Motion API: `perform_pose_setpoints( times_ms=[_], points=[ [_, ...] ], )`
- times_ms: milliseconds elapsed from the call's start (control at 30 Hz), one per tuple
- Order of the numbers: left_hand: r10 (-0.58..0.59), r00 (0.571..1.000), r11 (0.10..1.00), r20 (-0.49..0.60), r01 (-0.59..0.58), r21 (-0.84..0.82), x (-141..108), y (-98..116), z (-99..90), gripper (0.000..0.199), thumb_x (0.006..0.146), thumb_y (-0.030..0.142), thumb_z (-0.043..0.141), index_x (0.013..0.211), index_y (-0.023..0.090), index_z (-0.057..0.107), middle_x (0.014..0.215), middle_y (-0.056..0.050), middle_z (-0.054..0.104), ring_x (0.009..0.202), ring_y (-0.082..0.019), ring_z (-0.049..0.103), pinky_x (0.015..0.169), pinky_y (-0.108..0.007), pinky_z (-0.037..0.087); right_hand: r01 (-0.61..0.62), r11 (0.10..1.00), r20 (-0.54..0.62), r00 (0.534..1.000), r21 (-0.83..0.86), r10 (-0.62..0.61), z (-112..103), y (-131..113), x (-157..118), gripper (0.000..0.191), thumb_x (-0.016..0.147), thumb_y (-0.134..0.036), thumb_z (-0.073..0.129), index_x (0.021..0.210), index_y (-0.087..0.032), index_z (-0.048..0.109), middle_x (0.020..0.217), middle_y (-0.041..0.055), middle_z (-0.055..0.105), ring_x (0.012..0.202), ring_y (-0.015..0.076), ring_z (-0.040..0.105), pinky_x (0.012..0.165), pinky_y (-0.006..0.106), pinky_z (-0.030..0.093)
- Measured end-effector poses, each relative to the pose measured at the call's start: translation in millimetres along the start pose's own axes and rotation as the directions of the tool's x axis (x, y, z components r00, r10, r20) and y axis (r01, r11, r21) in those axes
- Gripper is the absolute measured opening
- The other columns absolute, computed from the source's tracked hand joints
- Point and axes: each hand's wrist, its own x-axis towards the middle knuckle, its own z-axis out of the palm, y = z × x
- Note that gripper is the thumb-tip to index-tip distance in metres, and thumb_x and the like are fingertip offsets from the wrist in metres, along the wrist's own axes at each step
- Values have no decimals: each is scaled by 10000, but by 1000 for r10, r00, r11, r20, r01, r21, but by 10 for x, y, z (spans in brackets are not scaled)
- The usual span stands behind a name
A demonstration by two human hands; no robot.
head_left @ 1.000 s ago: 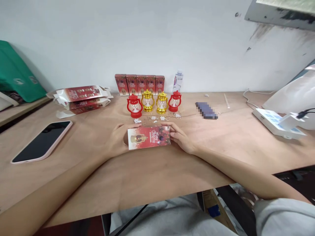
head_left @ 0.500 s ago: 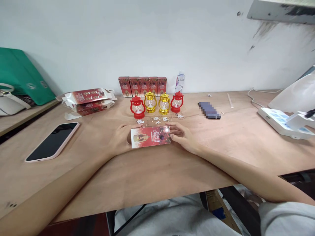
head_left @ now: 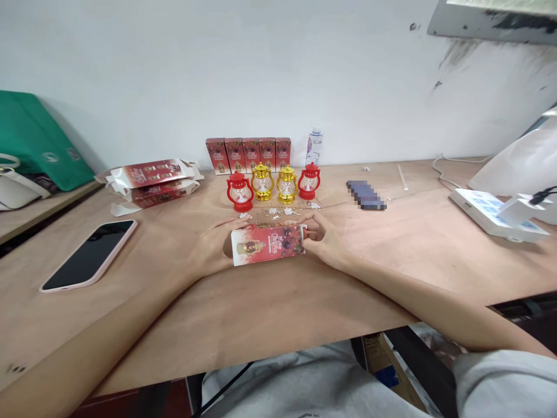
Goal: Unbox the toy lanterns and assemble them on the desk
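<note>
A red and white printed box lies sideways between my hands, low over the table. My left hand is closed round its left end. At its right end, the bent fingers and thumb of my right hand grip the edge near the flap. Just beyond the box, small white cards and thin wire pieces lie on the table. Behind them stand a red lantern at the left, two gold lanterns in the middle and another red lantern at the right.
Several upright red boxes and a bottle stand by the wall. Opened cartons and a phone lie at left, with a green bag beyond. A dark pixelated item and a white power strip are at right.
The fingers of my right hand have bent further at the box's right end, and the box has tilted slightly, showing more of its far side. The view has shifted slightly.
</note>
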Motion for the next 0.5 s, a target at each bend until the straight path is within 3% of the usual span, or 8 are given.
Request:
perform_pose_setpoints(
  times_ms=[100,233,300,400,500],
  points=[
    [-21,1000,1000,15,21,-6,-12,-10,-11,680,758,540,609,1353,298,386,1291,-71,600,1160,-301,589,980,-471,509,-3,1000,-29,1000,31,4,-18,19,21,317,613,-142,595,889,-262,496,684,-73,595,585,112,575,537,236,467],
    [-118,983,991,140,126,-51,-3,-3,-54,679,723,591,640,1283,250,461,1203,-106,641,1068,-308,635,882,-452,555,-27,995,-165,985,98,42,-80,120,87,197,595,-178,568,764,-250,498,593,-82,568,428,84,471,402,202,367],
    [-151,970,980,189,173,-104,13,8,-62,695,698,619,653,1246,226,487,1164,-116,651,1021,-298,652,839,-431,569,-54,994,-161,984,99,69,-133,187,130,157,587,-184,559,720,-249,503,539,-86,541,388,88,439,378,211,342],
    [-98,957,970,274,154,-190,38,40,-77,724,694,611,665,1264,208,475,1201,-125,634,1062,-291,633,880,-429,547,-101,994,-141,986,-49,93,-249,274,192,70,602,-188,515,646,-238,536,539,-53,567,454,131,514,445,260,412],
    [-30,945,979,326,93,-180,32,51,-145,793,698,617,663,1335,214,421,1270,-128,598,1111,-276,611,909,-410,533,-51,949,-214,977,-312,-18,-396,315,238,158,622,-160,456,633,-228,598,684,-3,658,686,181,617,656,328,489]
  ],
)
